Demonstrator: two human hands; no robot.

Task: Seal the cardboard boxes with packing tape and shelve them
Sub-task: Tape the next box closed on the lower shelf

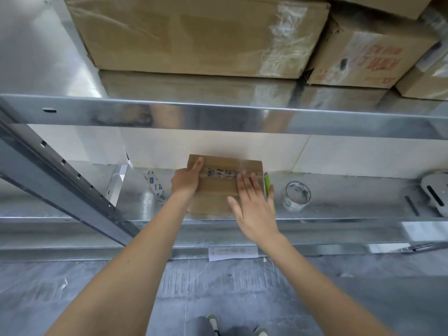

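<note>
A small brown cardboard box (213, 187) lies on the lower metal shelf (339, 197), with a strip of clear printed tape (219, 172) running across its top seam. My left hand (185, 181) holds the box's left edge, thumb lying on top near the far corner. My right hand (252, 202) lies flat on the box's right half, its straight fingertips pressing on the tape. A roll of clear packing tape (297, 195) stands on the shelf just right of the box.
A green object (268, 187) peeks out beside the box's right edge. Crumpled printed tape (155, 185) lies to the left. Large cardboard boxes (194, 35) fill the upper shelf behind a metal beam (218, 115). A slotted upright (60, 170) slants at left. A grey device (436, 192) sits far right.
</note>
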